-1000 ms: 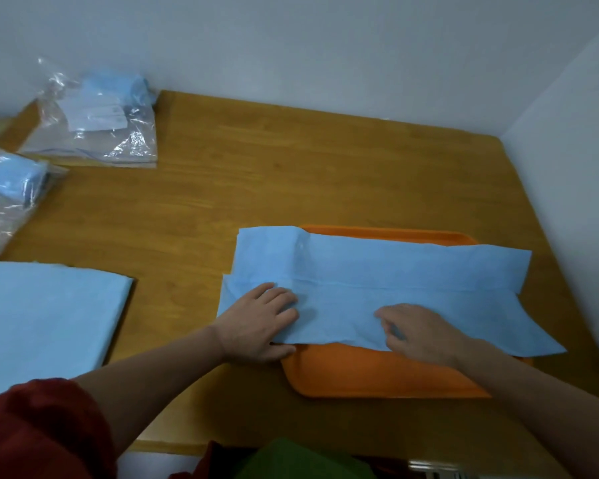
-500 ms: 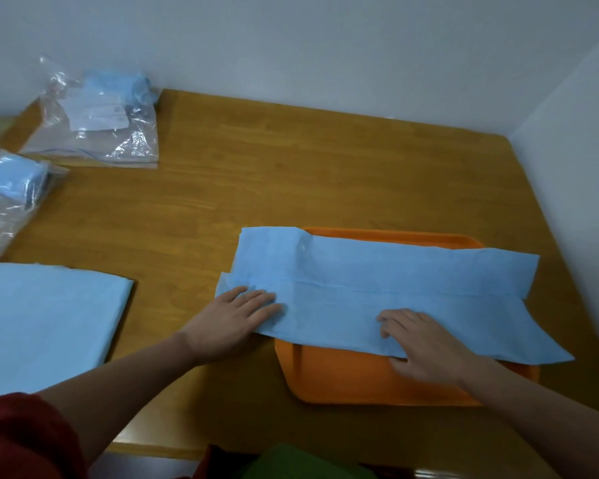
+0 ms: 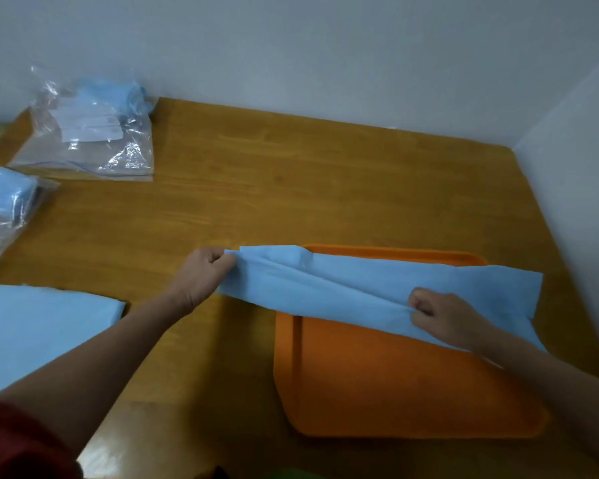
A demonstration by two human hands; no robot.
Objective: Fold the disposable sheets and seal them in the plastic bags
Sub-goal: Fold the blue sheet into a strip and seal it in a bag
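Note:
A light blue disposable sheet [image 3: 343, 288], folded into a long strip, lies across the far half of an orange tray [image 3: 395, 382]. My left hand [image 3: 201, 274] grips the strip's left end, just off the tray's left side. My right hand [image 3: 443, 318] pinches the strip's near edge toward its right end. The sheet is lifted and creased between both hands. Two clear plastic bags [image 3: 90, 133] [image 3: 4, 209] with blue folded sheets inside lie at the far left.
A stack of flat blue sheets [image 3: 32, 333] lies at the left edge of the wooden table [image 3: 291, 188]. White walls close the table at the back and on the right. A red sleeve shows at the bottom left.
Both hands went from pressing flat on the sheet to gripping it. The near edge has been lifted and carried away from me, so the strip is narrower and more of the tray shows.

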